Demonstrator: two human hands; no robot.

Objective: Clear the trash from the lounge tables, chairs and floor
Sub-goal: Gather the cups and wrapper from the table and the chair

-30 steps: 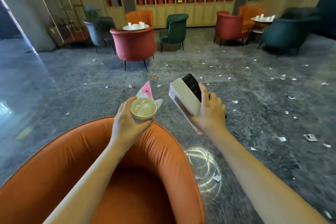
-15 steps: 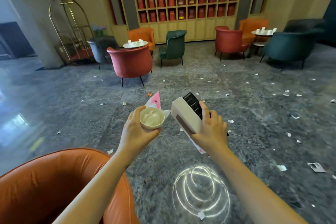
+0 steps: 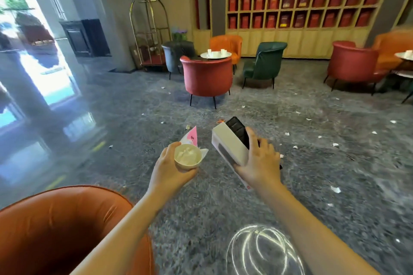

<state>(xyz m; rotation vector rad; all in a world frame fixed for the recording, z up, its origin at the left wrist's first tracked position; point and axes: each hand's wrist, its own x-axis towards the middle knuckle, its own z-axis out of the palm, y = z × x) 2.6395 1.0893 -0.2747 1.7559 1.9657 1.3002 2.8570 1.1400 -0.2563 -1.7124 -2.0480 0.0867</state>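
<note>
My left hand (image 3: pixel 169 168) grips a small cream paper cup (image 3: pixel 187 158) stuffed with crumpled paper, with a pink and white wrapper (image 3: pixel 191 138) pinched behind it. My right hand (image 3: pixel 259 164) holds a white cardboard box (image 3: pixel 228 146) together with a black ridged tray (image 3: pixel 238 132) that sticks out of its far end. Both hands are raised in front of me above the grey carpet (image 3: pixel 223 219). Many small white paper scraps (image 3: pixel 335 189) lie scattered over the carpet, mostly to the right.
An orange armchair (image 3: pixel 67 230) fills the lower left. Ahead stand a red chair (image 3: pixel 207 78), a green chair (image 3: pixel 263 62) and a round table with white cups (image 3: pixel 215 54). More chairs (image 3: pixel 355 65) are at the right. A brass luggage cart (image 3: pixel 149 29) stands by the wall.
My view has lifted and turned left, and the orange armchair has slid to the lower left. Both hands keep the same hold on the cup and the box.
</note>
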